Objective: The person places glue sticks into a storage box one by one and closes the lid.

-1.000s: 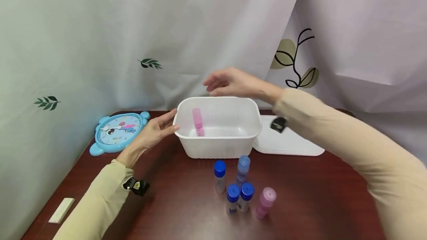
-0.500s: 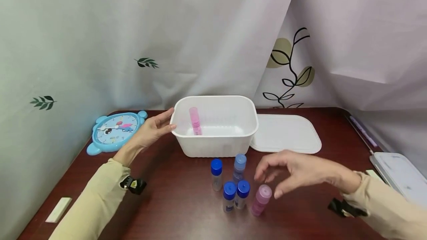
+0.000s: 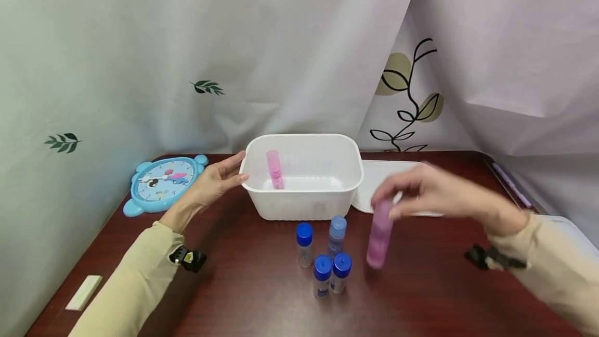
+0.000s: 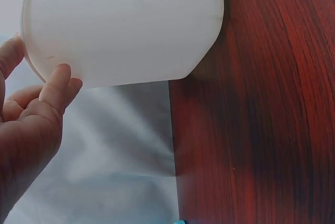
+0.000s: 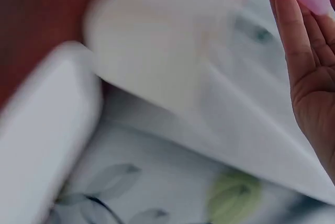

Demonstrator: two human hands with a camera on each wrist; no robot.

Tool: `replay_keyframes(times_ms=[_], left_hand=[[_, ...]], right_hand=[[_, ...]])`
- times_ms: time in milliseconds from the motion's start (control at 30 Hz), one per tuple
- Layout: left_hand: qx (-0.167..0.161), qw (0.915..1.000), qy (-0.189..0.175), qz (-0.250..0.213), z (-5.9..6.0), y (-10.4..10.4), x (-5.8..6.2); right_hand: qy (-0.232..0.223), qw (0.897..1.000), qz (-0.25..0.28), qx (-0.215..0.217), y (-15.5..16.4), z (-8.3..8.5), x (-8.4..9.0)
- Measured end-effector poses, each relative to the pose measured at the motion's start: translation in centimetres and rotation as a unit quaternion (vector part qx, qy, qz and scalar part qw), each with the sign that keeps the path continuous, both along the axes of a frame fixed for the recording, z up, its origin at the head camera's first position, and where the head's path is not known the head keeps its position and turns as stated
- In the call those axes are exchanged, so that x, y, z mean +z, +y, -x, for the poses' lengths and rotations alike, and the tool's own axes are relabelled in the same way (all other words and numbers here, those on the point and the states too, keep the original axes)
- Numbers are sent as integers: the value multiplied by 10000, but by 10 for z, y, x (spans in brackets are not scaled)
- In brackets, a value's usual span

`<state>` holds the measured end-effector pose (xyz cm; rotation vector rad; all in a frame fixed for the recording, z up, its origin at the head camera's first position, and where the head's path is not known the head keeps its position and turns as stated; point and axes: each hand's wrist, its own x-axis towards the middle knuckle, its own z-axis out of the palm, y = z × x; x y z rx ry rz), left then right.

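Bottle (image 3: 380, 235), pink, hangs from the right hand (image 3: 423, 194), thumb and fingers pinched about its upper end; base appears clear of the table (image 3: 252, 280). Both blurred in the head view. Left hand (image 3: 217, 178) grips the left end of the tub (image 3: 304, 207): thumb at the rim near the front corner, fingers against the outer wall.

Step in hand, by my reading: carrying the pink bottle to the tub while the left hand steadies it. Next move seems to call for more height, enough to clear the front rim, then a swing leftward and away from the person, passing above or wide of the pale bottle (image 3: 337, 235), which stands nearest that line. Left hand best kept firm; a light tub would likely slide if knocked.

Tub: white, lidless, upright. One occupant seen, a second pink bottle (image 3: 275, 170), on end near the left wall, perhaps leaning; cannot tell whether it touches. Lid (image 3: 376, 171) lies flat to the tub's right, partly behind the right hand.

Outside, in front: the pale bottle plus three blue-capped bottles (image 3: 322, 274), all standing. Two of the capped ones sit close at the front, touching or nearly. Clear bodies; contents, if any, too small to tell.
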<state>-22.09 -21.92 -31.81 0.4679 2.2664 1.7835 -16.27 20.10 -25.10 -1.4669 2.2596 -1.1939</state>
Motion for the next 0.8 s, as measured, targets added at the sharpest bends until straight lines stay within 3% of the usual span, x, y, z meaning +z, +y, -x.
replay_keyframes(times_ms=[133,200,267,400,500,633,800], left_hand=[[-29,10000,-33,-42,0,-1,0],[-41,9999,-43,-84,0,0,0],[-42,9999,-51,-110,0,0,-1],[-42,9998,-50,-161,1,1,-2],[-62,9998,-32,-204,0,3,-3],[-64,9997,-54,-229,0,5,-5],[-46,9998,-24,-213,-1,6,-6]], right_hand=[[770,9910,328,-1041,-8,26,50],[715,9848,524,-1494,-24,41,62],[509,9814,733,-1702,-47,56,63],[-291,9835,850,-1568,-99,84,39],[-762,9850,485,-1469,-131,98,12],[-745,9887,-110,-1293,-158,106,-16],[-827,9906,-367,-1030,-172,107,-35]])
